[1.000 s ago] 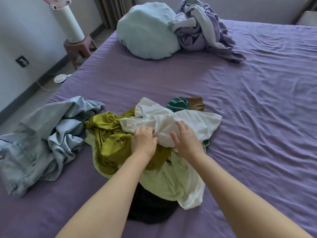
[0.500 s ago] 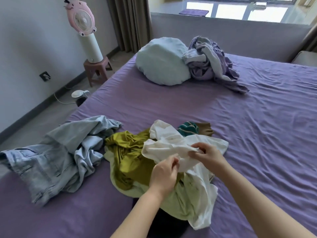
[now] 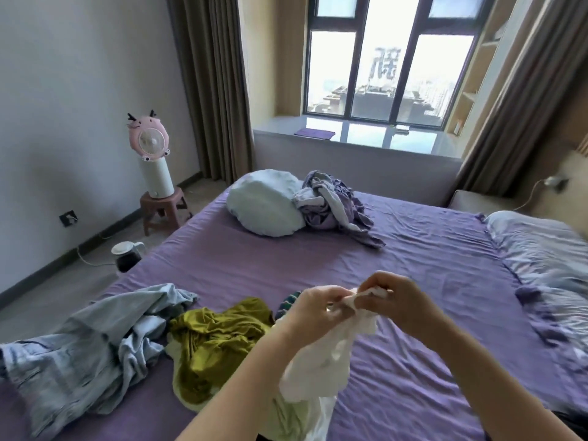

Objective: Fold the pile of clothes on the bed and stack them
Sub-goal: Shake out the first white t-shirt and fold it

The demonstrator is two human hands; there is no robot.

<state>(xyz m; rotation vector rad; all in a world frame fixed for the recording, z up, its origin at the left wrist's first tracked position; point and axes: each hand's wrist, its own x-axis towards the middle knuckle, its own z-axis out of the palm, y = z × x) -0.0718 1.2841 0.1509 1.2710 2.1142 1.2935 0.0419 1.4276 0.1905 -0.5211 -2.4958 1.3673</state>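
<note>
Both the left hand [image 3: 313, 308] and the right hand [image 3: 393, 299] pinch the top edge of the white garment [image 3: 321, 354], fingers curled tight on it, holding it hanging above the pile [image 3: 219, 342] on the bed [image 3: 413, 281], probably to find its shape for folding.

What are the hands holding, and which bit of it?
Both the left hand and the right hand pinch the bunched top edge of a white shirt; the rest hangs down toward the bed.
</note>
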